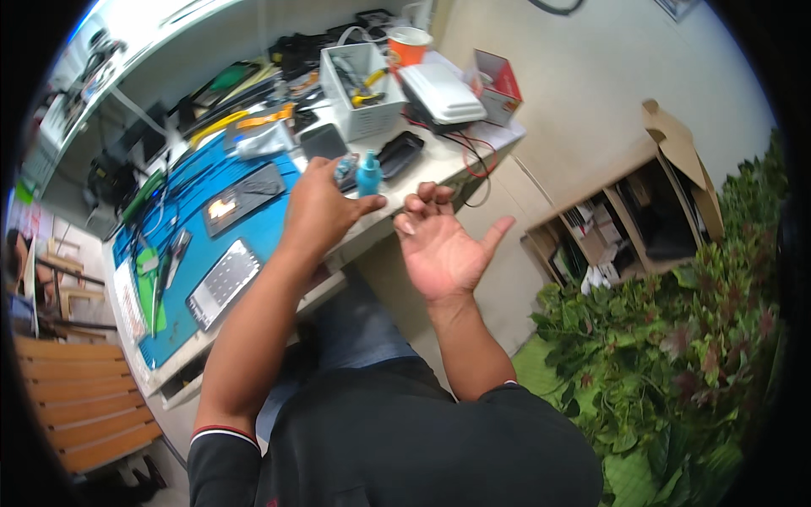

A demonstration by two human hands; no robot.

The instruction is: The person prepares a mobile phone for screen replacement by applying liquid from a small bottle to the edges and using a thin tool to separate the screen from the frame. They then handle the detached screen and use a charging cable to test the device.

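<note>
My left hand (321,207) reaches over the front of the desk, its back toward me, thumb stretched out apart from the fingers. Just beyond it stands a small teal bottle (368,175), with a small clear blue-tinted item (345,167) beside my fingertips; I cannot make out whether they touch. My right hand (448,249) is raised off the desk's front edge, palm up, fingers loosely bent and thumb spread, with nothing in it. On the blue mat (190,291) lie an opened phone (225,283) and a grey metallic panel with a bright reflection (245,200).
A white basket of tools (361,118), an orange cup (409,46), a white lidded box (443,93) and a black tray (400,153) stand farther back. Red and black cables (480,160) hang off the desk's right end. A low shelf (621,215) and leafy plants (667,338) are at right.
</note>
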